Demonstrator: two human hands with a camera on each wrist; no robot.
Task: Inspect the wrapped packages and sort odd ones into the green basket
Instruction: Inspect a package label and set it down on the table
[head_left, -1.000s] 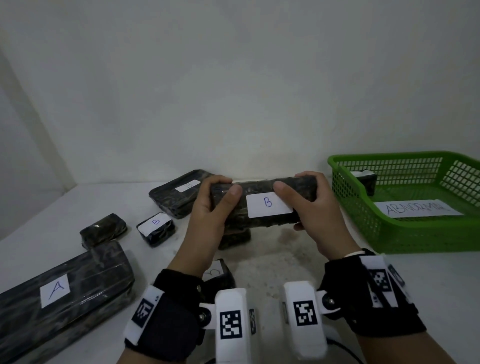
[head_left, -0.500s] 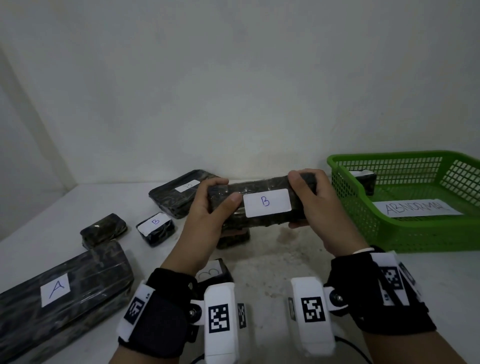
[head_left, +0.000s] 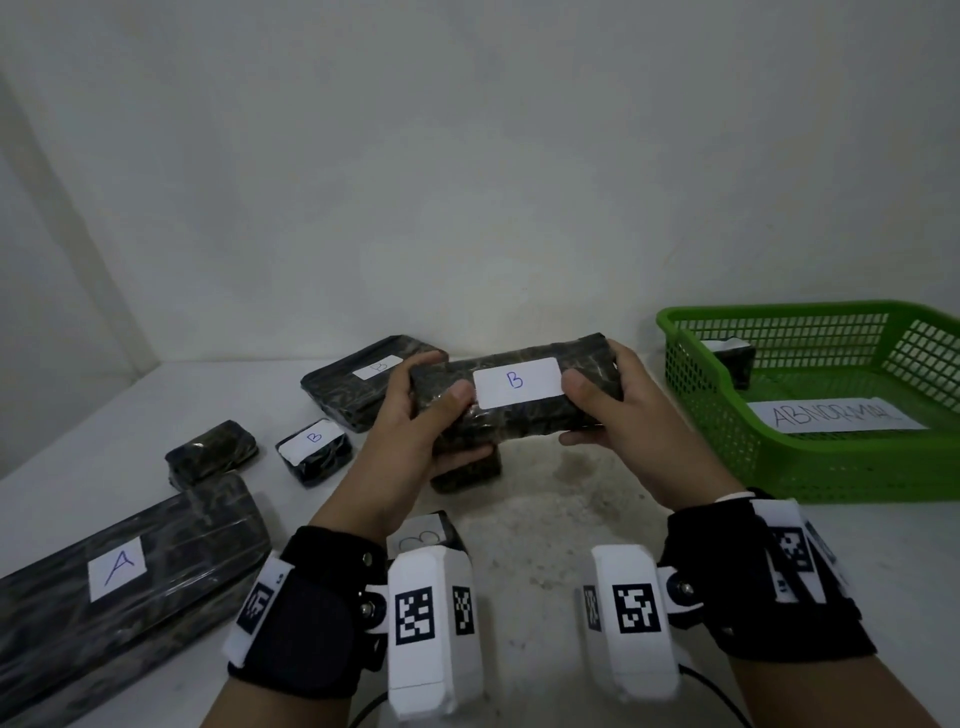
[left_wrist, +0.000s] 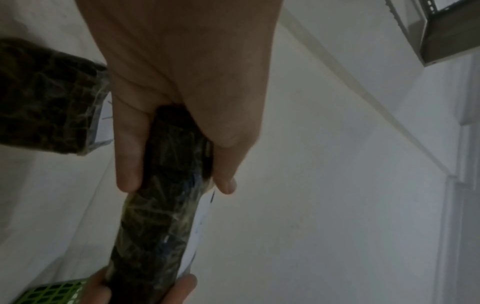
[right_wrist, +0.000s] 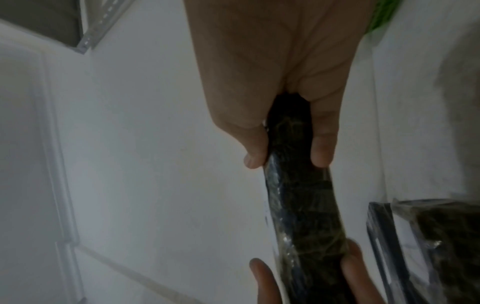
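left hand (head_left: 415, 415) and right hand (head_left: 618, 410) each clamp one end of held package (head_left: 519, 415), thumbs on front beside b label (head_left: 518, 382), lifted above table (head_left: 545, 519). long axis left-right, right end higher. wrist views show fingers behind package, hidden from head view. green basket (head_left: 727, 452) right, one small package (head_left: 735, 358) inside. seven packages on table.

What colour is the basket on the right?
Green; the basket shows best in the head view.

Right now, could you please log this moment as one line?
left hand + right hand: hold B package aloft | green basket: one package inside
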